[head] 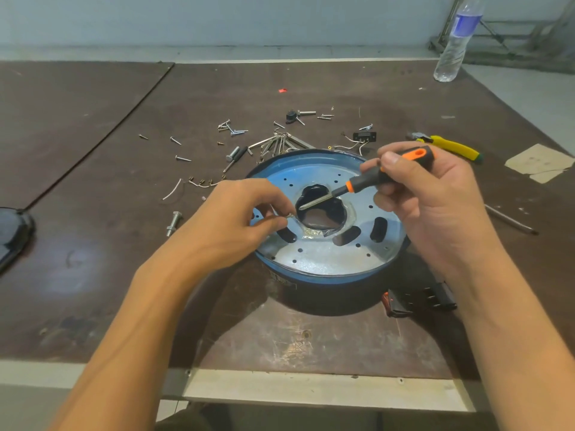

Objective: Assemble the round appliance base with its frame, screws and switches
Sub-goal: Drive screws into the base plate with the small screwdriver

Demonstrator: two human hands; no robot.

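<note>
Two black switches (401,303) lie on the table (124,244) just beside the near right edge of the round blue appliance base (326,256). Over the base, the left hand (236,219) pinches a small screw (290,215) by the central hole. The right hand (429,194) grips an orange-and-black screwdriver (367,181), its tip pointing toward the screw. Loose screws (233,130) lie scattered beyond.

A: Where can the round blue metal appliance base (326,259) be approached?
B: From the near edge, across worn brown tabletop (311,343). Behind, the way is littered with loose silver screws (233,131); right of it, black rocker switches (440,295) are lodged; above, an orange-and-black screwdriver (373,178) is held across its opening.
</note>
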